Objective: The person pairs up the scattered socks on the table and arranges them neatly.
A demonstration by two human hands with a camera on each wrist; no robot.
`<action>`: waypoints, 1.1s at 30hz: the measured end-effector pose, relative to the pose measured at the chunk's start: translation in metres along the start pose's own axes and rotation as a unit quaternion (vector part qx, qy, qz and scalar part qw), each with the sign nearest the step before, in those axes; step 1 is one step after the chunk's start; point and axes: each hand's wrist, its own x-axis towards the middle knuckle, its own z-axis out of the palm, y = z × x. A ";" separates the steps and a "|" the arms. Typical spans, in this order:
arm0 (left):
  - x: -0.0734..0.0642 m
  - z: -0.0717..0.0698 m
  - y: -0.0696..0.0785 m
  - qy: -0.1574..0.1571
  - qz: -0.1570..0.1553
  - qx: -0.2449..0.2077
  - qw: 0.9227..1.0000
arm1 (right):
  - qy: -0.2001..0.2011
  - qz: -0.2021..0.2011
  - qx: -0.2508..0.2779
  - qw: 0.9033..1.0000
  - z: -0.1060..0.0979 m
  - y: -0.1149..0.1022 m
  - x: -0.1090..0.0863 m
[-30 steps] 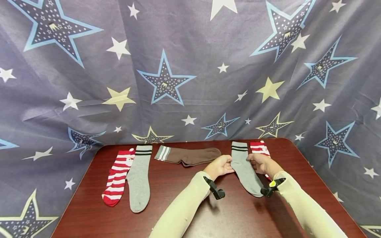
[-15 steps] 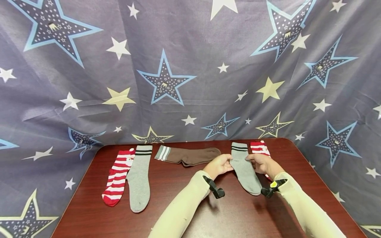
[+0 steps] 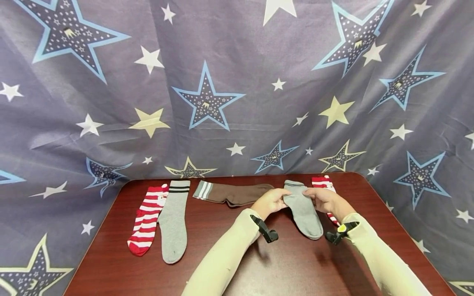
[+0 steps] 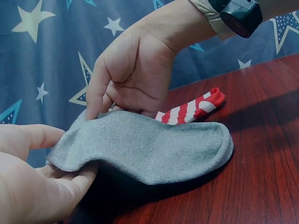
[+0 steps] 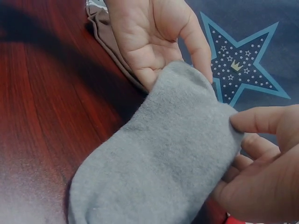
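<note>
A grey sock with two black stripes at its cuff (image 3: 304, 216) is held between both hands on the right side of the table. My left hand (image 3: 273, 201) pinches its left edge, thumb above and fingers beneath, as the left wrist view shows of the grey sock (image 4: 149, 144). From the opposite edge, my right hand (image 3: 328, 201) pinches the sock near the heel, thumb on top (image 5: 268, 172). The middle of the sock is raised, and its toe slants down toward the table. Behind the right hand lies a red-and-white striped sock (image 3: 323, 183), partly covered by that hand.
Another grey sock (image 3: 174, 226) lies at the left of the dark red table (image 3: 207, 263), overlapping a second striped sock (image 3: 146, 218). A brown sock with a grey, white-striped cuff (image 3: 237, 194) lies along the back. Behind the table hangs a star-patterned cloth (image 3: 229, 74).
Both hands have lifted the middle of the grey sock and edged slightly up and left. Its toe has drawn in, and its cuff now tips away, looking shorter. The other socks stay put.
</note>
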 end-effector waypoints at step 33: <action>-0.011 -0.004 0.033 -0.027 0.046 -0.002 0.999 | -0.023 -0.060 -0.092 0.994 0.015 -0.021 0.005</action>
